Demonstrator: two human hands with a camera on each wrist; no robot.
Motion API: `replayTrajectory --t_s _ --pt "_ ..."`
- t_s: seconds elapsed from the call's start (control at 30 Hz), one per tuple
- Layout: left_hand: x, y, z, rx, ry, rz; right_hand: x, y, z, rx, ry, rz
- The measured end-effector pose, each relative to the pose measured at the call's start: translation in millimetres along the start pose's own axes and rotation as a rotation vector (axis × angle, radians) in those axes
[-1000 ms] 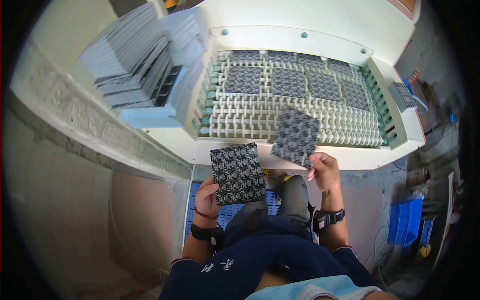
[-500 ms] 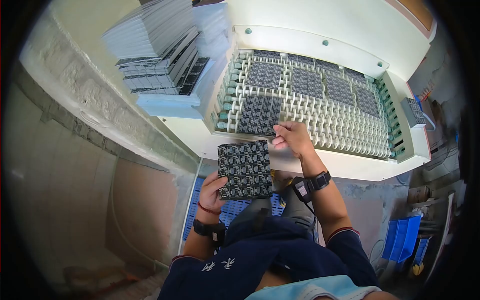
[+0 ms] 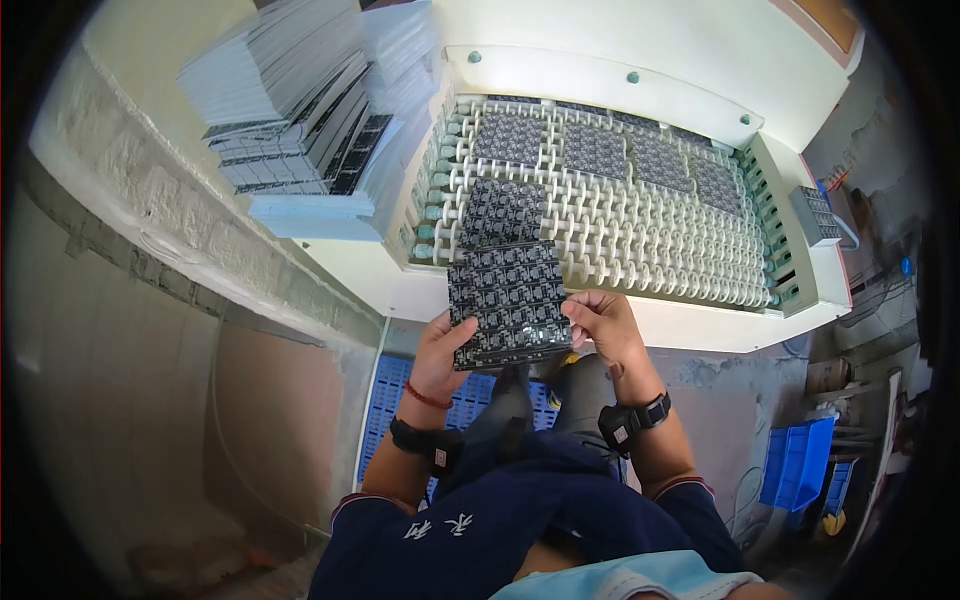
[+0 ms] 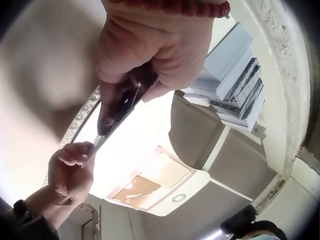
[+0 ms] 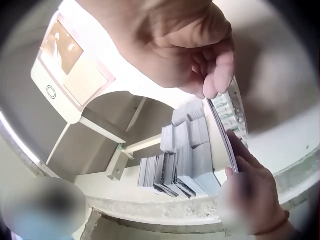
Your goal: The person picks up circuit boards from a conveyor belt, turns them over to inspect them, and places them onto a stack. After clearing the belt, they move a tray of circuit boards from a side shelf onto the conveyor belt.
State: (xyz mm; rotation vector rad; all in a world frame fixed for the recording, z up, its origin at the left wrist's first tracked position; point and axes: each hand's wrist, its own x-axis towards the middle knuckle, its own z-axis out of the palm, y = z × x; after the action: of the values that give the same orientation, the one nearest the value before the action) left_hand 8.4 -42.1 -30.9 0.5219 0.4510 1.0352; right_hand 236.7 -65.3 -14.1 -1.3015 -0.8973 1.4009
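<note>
In the head view, my left hand (image 3: 438, 355) grips a thin stack of black circuit board panels (image 3: 508, 300) by its left lower side, thumb on top. My right hand (image 3: 606, 325) pinches the stack's right edge between thumb and fingers. Seen edge-on in the right wrist view, the panels (image 5: 222, 132) run between both hands. Just beyond the stack, one circuit board panel (image 3: 505, 208) lies on the white rollers (image 3: 640, 235), its near end overlapped by the held stack. A row of similar panels (image 3: 595, 152) lies farther back on the rollers.
Left of the rollers, tall piles of panels with pale separator sheets (image 3: 290, 85) stand on a light blue base (image 3: 315, 215). The machine's cream front edge (image 3: 660, 318) runs before me. A small grey box (image 3: 815, 215) sits at its right end; a blue bin (image 3: 800, 465) stands lower right.
My right hand carried one panel to the rollers, released it at the front left, and came back to the stack's right edge. That panel has shifted slightly farther back. My left hand kept the stack.
</note>
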Motion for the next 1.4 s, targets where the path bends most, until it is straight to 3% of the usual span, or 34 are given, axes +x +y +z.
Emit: replayTrajectory --t_s 0.13,0.2,0.3,0.47,0.67,0.73,0.83,1.0,1.1,1.13,1.17,1.23,1.3,1.33,1.4 --pt "3.8 0.6 5.7 -0.025 -0.048 0.033 14.2 -22.9 -32.4 0.096 0.192 -0.106" --pt "3.6 2.0 6.8 0.0 0.015 0.025 27.4 -37.8 -56.2 -0.01 0.332 -0.085" --pt "-0.9 -2.5 0.4 -0.001 0.037 -0.001 53.8 -39.3 -93.1 -0.261 0.376 -0.061" --pt "-6.7 -5.0 -3.4 -0.026 0.057 -0.004 41.7 -71.3 -124.4 -0.418 0.458 -0.172" --pt "-8.5 -5.1 -1.8 -0.033 0.053 -0.039 29.8 -69.5 -203.7 -0.561 0.586 -0.088" --pt "-6.7 -6.7 0.5 -0.031 0.057 -0.031 27.7 -66.7 -231.6 -0.774 0.698 -0.235" --pt "-8.3 -6.9 -0.6 -0.029 0.062 -0.031 8.5 -96.7 -251.6 -0.784 0.789 -0.136" --pt "-8.7 -8.7 5.3 -0.025 0.065 -0.03 1.1 -93.0 -322.7 -0.942 0.864 -0.103" --pt "-3.8 -12.9 2.4 -0.017 0.038 -0.036 -3.9 -81.0 -308.1 -1.113 0.965 -0.225" --pt "-4.3 -14.3 1.8 -0.006 0.027 -0.041 -12.1 -84.0 -280.7 -1.004 0.928 -0.214" --pt "-3.9 -14.7 2.9 0.0 0.028 -0.053 -13.7 -74.0 -269.0 -0.958 0.872 -0.329" --pt "-1.6 -13.2 7.9 0.028 0.055 -0.058 -24.8 -70.7 -213.1 -0.778 0.738 -0.291" --pt "-1.7 -8.1 12.9 0.095 0.068 -0.051 -28.3 -51.9 -185.0 -0.817 0.634 -0.344" --pt "1.4 -6.7 16.8 0.146 0.067 -0.03 -33.0 -53.7 -172.3 -0.774 0.675 -0.317" --pt "7.3 5.0 20.7 0.32 0.03 0.007 -45.5 -73.7 -171.4 -0.957 0.829 -0.3"
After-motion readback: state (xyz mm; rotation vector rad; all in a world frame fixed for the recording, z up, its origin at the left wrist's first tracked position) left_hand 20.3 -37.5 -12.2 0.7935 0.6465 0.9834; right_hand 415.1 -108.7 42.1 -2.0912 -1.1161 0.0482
